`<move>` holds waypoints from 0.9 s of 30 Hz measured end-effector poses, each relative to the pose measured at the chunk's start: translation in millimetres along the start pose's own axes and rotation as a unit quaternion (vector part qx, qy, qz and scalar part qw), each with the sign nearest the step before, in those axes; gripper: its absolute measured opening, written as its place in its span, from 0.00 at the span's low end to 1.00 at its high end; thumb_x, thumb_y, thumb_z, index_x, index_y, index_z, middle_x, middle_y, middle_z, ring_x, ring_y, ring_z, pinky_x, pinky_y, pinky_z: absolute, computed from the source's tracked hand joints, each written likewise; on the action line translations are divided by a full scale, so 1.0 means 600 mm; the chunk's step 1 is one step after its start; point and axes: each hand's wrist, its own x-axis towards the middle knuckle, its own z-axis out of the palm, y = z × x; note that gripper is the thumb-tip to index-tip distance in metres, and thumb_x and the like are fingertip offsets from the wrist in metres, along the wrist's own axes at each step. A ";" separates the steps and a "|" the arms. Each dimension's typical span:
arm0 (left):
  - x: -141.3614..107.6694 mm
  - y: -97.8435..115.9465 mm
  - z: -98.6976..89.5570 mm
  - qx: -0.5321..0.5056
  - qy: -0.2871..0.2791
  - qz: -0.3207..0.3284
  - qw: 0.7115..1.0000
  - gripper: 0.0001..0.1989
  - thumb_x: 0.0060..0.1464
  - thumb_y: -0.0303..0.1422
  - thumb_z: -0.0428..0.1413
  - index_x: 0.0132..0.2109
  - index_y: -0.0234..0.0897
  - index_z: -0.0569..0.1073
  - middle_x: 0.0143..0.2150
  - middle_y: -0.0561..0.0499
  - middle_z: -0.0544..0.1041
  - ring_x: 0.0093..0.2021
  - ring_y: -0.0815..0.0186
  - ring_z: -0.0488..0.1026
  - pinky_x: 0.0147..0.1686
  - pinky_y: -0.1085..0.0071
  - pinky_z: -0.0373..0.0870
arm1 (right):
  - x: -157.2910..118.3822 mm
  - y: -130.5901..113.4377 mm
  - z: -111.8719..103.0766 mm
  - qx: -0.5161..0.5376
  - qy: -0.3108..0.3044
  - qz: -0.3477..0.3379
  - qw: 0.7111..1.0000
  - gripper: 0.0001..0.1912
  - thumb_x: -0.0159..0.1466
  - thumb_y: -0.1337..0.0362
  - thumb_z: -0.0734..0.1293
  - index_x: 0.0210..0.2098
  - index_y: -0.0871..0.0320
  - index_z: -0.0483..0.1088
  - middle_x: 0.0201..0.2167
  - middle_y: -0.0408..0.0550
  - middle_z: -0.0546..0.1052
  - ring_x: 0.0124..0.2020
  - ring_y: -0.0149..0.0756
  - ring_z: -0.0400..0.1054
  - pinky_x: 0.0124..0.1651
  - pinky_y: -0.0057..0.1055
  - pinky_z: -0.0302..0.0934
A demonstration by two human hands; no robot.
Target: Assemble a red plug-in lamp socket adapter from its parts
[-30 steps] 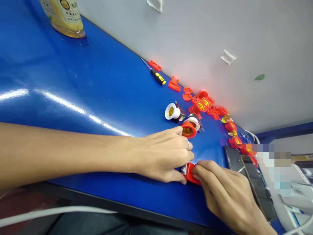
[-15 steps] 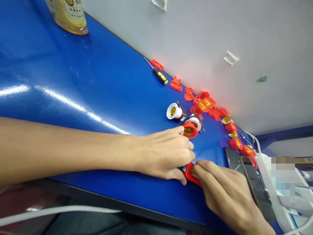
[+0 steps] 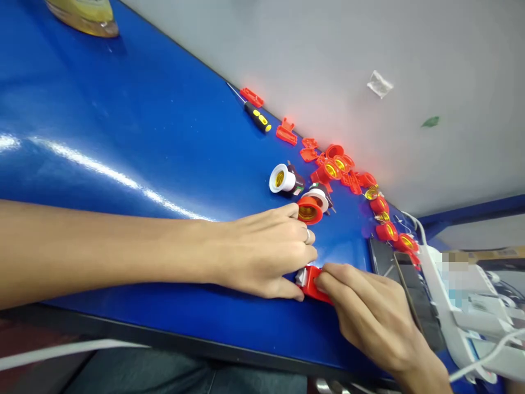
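Left hand (image 3: 262, 253) and right hand (image 3: 369, 312) have shifted left together, fingers closed around a red plastic piece (image 3: 314, 287).

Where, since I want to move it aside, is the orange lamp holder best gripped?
Probably around its outer wall: pinch the orange lamp holder with the left hand, coming from the near side, where that hand lies. Its brass-threaded mouth faces up, and a white lamp holder crowds the far side.

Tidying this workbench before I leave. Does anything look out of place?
Two white lamp holders stand out: the other holders along the wall are red, like the red holder beside them, so this white pair looks mixed in.
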 end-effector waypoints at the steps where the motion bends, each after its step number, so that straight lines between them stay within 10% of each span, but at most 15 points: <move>1: 0.000 0.000 0.000 -0.001 -0.002 0.001 1.000 0.17 0.54 0.43 0.73 0.34 0.34 0.78 0.33 0.48 0.80 0.33 0.60 0.74 0.37 0.63 0.62 | 0.001 -0.001 0.001 0.000 -0.001 0.000 1.000 0.15 0.75 0.78 0.55 0.49 0.63 0.71 0.38 0.52 0.80 0.30 0.33 0.73 0.33 0.30 0.64; 27: 0.001 0.006 -0.003 -0.003 -0.025 -0.007 1.000 0.15 0.57 0.41 0.71 0.36 0.34 0.79 0.34 0.48 0.80 0.34 0.59 0.75 0.40 0.61 0.65 | 0.012 -0.002 0.023 0.066 0.066 0.069 0.993 0.10 0.71 0.78 0.63 0.44 0.58 0.71 0.35 0.46 0.80 0.33 0.30 0.76 0.33 0.24 0.67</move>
